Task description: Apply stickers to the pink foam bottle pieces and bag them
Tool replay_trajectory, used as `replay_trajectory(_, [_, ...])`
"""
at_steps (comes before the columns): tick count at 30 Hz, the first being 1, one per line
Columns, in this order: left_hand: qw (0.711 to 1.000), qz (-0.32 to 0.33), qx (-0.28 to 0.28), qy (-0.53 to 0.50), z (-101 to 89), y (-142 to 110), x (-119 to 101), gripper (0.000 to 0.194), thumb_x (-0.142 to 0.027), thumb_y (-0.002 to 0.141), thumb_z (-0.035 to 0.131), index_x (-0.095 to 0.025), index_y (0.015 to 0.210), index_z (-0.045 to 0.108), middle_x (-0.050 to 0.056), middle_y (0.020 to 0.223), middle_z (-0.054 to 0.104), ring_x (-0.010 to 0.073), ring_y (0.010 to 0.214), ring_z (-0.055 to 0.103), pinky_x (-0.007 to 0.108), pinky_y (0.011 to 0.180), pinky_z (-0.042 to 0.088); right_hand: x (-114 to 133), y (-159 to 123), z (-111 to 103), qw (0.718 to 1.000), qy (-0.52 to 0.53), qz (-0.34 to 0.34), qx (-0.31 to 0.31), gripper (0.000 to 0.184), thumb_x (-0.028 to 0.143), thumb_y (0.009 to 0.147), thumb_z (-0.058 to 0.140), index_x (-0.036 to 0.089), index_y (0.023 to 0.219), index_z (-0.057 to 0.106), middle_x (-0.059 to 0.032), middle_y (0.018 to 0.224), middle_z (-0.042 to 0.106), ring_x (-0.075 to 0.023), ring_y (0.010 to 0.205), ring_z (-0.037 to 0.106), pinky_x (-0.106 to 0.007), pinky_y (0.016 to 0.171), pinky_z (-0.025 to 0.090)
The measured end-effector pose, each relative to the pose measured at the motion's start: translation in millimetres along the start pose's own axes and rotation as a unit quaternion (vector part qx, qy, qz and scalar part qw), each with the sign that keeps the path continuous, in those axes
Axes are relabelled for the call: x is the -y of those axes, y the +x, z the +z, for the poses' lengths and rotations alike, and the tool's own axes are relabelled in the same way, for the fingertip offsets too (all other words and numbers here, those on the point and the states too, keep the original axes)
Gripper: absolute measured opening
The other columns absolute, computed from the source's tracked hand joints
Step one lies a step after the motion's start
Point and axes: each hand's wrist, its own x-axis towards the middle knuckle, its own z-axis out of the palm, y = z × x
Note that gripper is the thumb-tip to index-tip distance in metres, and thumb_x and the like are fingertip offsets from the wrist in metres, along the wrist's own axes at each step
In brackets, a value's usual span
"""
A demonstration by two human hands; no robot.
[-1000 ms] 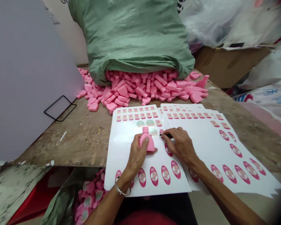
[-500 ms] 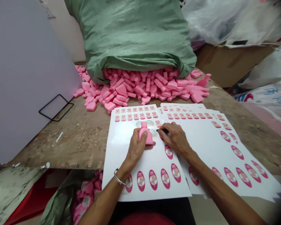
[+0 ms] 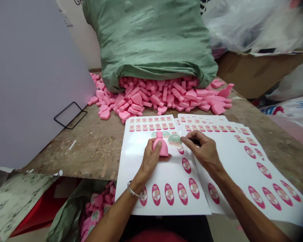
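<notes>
From my remote station I count two hands: one left hand (image 3: pixel 148 161) and one right hand (image 3: pixel 204 154). The left hand holds one pink bottle (image 3: pixel 161 149) and wears one bracelet (image 3: pixel 133 193). The front sheet (image 3: pixel 131 168) carries two rows of seven small labels (image 3: pixel 144 127), three round green labels (image 3: pixel 175 140) and seven oval pink labels (image 3: pixel 169 194). Behind and around it are one green woven sack (image 3: pixel 148 43), one cardboard box (image 3: pixel 255 74) and one black wire frame (image 3: pixel 64 110). The sheets at right (image 3: pixel 229 158) and the loose pink pieces (image 3: pixel 154 97) cannot be counted exactly.
</notes>
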Motion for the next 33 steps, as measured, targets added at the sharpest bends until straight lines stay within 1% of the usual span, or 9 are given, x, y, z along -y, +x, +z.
replay_trajectory(2, [0.999, 0.007, 0.006, -0.035, 0.9, -4.3, -2.3, 0.042, -0.052, 0.088, 0.050, -0.015, 0.108, 0.053, 0.009, 0.102, 0.061, 0.0169, 0.071, 0.067, 0.038, 0.071, 0.058, 10.3, -0.9, -3.2, 0.998, 0.051, 0.038, 0.028, 0.030, 0.049, 0.078, 0.063, 0.019, 0.077, 0.063, -0.0003, 0.066, 0.060, -0.0118, 0.058, 0.051, -0.025, 0.055, 0.043])
replay_trajectory(6, [0.995, 0.001, 0.024, -0.092, 4.2, -15.0, -9.5, 0.055, -0.060, 0.087, 0.043, -0.012, 0.107, 0.060, 0.013, 0.100, 0.066, 0.0206, 0.075, 0.068, 0.038, 0.070, 0.058, 24.1, -8.0, 2.4, 0.992, 0.087, 0.043, 0.084, 0.032, 0.048, 0.076, 0.065, 0.021, 0.090, 0.073, -0.0030, 0.081, 0.071, -0.0155, 0.066, 0.061, -0.028, 0.060, 0.049])
replay_trajectory(10, [0.994, -0.003, 0.037, -0.104, 6.4, -22.8, -15.7, 0.058, -0.061, 0.088, 0.039, -0.011, 0.107, 0.063, 0.013, 0.096, 0.069, 0.0224, 0.079, 0.068, 0.037, 0.069, 0.058, 29.3, -14.7, 7.0, 0.990, 0.106, 0.040, 0.079, 0.027, 0.045, 0.076, 0.067, 0.022, 0.087, 0.075, -0.0031, 0.083, 0.073, -0.0190, 0.075, 0.066, -0.030, 0.068, 0.053])
replay_trajectory(18, [0.992, 0.001, 0.054, -0.111, 8.0, -27.0, -19.6, 0.061, -0.063, 0.087, 0.039, -0.011, 0.109, 0.063, 0.013, 0.094, 0.069, 0.0233, 0.081, 0.068, 0.038, 0.071, 0.058, 34.7, -16.8, 4.7, 0.991, 0.103, 0.035, 0.078, 0.026, 0.045, 0.076, 0.068, 0.022, 0.085, 0.075, -0.0025, 0.077, 0.072, -0.0193, 0.073, 0.066, -0.031, 0.068, 0.053])
replay_trajectory(21, [0.992, -0.004, 0.054, -0.118, 8.2, -27.3, -21.9, 0.057, -0.061, 0.088, 0.041, -0.011, 0.107, 0.062, 0.012, 0.094, 0.068, 0.0230, 0.081, 0.068, 0.039, 0.072, 0.058, 35.9, -16.7, 6.3, 0.993, 0.091, 0.019, 0.076, 0.027, 0.046, 0.077, 0.067, 0.022, 0.086, 0.075, -0.0033, 0.080, 0.072, -0.0192, 0.074, 0.065, -0.031, 0.068, 0.052])
replay_trajectory(25, [0.991, 0.010, 0.088, -0.095, 4.5, -27.2, -24.8, 0.040, -0.044, 0.086, 0.057, -0.015, 0.112, 0.054, 0.010, 0.102, 0.065, 0.0201, 0.079, 0.068, 0.038, 0.071, 0.058, 36.2, -14.8, 6.2, 0.998, 0.028, -0.031, 0.049, 0.026, 0.045, 0.080, 0.064, 0.022, 0.088, 0.074, -0.0047, 0.081, 0.071, -0.0196, 0.075, 0.062, -0.035, 0.071, 0.051])
replay_trajectory(29, [0.992, 0.014, 0.105, -0.063, 0.5, -28.4, -26.5, 0.040, -0.038, 0.084, 0.061, -0.015, 0.115, 0.050, 0.009, 0.102, 0.062, 0.0186, 0.081, 0.066, 0.040, 0.075, 0.058, 36.4, -11.2, 7.7, 0.997, -0.066, -0.042, -0.003, 0.038, 0.050, 0.071, 0.070, 0.023, 0.098, 0.070, -0.0070, 0.094, 0.071, -0.0242, 0.087, 0.063, -0.041, 0.081, 0.050])
replay_trajectory(31, [0.990, 0.000, 0.132, -0.058, 0.0, -31.0, -28.2, 0.041, -0.037, 0.083, 0.062, -0.015, 0.116, 0.050, 0.008, 0.100, 0.062, 0.0191, 0.083, 0.066, 0.041, 0.078, 0.057, 34.3, -7.6, 12.2, 0.999, -0.022, -0.009, 0.039, 0.050, 0.052, 0.069, 0.071, 0.023, 0.108, 0.065, -0.0065, 0.106, 0.068, -0.0240, 0.093, 0.063, -0.039, 0.083, 0.051])
replay_trajectory(33, [0.984, -0.023, 0.168, -0.057, -2.1, -36.1, -31.2, 0.044, -0.034, 0.082, 0.064, -0.016, 0.119, 0.049, 0.008, 0.101, 0.061, 0.0198, 0.084, 0.066, 0.042, 0.079, 0.056, 27.2, 1.5, 17.7, 0.992, 0.037, 0.020, 0.123, 0.052, 0.054, 0.071, 0.068, 0.024, 0.113, 0.063, -0.0050, 0.109, 0.068, -0.0227, 0.096, 0.064, -0.035, 0.082, 0.053])
